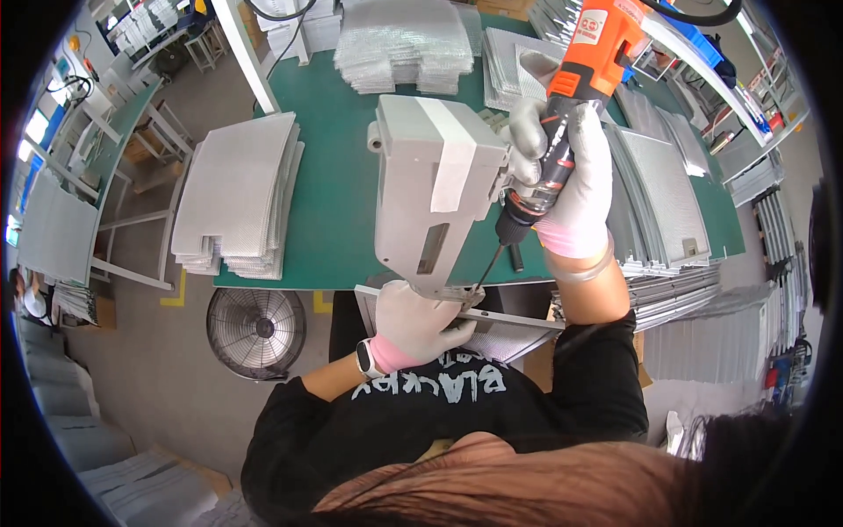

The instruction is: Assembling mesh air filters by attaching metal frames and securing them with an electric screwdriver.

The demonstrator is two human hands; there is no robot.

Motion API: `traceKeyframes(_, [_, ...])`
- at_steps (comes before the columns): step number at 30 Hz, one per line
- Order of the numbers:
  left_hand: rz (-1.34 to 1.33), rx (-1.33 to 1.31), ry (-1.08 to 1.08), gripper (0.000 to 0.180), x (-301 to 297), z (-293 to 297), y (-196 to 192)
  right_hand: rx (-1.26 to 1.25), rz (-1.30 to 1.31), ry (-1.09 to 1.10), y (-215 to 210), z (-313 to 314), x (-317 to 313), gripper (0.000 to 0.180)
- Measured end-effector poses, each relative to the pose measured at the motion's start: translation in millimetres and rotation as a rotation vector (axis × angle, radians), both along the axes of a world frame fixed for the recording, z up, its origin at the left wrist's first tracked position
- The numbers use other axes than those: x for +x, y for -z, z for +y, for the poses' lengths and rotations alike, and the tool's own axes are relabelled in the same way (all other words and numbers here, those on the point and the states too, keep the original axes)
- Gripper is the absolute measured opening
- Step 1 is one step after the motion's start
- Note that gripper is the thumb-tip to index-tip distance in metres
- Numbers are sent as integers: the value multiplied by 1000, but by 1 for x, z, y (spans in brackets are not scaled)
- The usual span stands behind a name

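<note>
A workbench [334, 220] with a dark green top carries the work, its near edge running just in front of the person. On it lie a stack of silvery mesh sheets [237, 193] at the left edge, overhanging it a little, a heap of clear ribbed sheets [404, 44] toward the far edge, and fanned grey metal mesh panels [659, 202] along the right edge. A grey moulded housing [430, 189] stands near the middle of the near edge.

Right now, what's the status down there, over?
Right hand gripping orange power screwdriver, bit at panel edge. Left hand pressing the metal panel down. Grey fixture behind; nothing blocking.
</note>
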State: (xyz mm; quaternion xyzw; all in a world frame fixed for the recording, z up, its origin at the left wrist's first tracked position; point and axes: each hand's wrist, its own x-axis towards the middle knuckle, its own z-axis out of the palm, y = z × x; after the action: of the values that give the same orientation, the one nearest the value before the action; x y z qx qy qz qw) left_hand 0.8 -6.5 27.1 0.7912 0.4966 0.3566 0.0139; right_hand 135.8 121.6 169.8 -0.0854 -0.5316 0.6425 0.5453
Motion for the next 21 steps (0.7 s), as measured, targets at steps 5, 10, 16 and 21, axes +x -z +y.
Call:
traceKeyframes(5, [-121, 60, 41, 30, 2, -6, 3, -200, -7, -250, 25, -16, 8, 63])
traceKeyframes(10, [-102, -4, 84, 35, 5, -11, 12, -148, 85, -228, 53, -18, 13, 63])
traceKeyframes(16, [-114, -42, 123, 28, 9, -13, 44, -212, 112, -172, 64, -30, 17, 69])
traceKeyframes(21, [-81, -19, 136, 27, 9, -15, 53, -190, 166, -180, 75, -31, 16, 70])
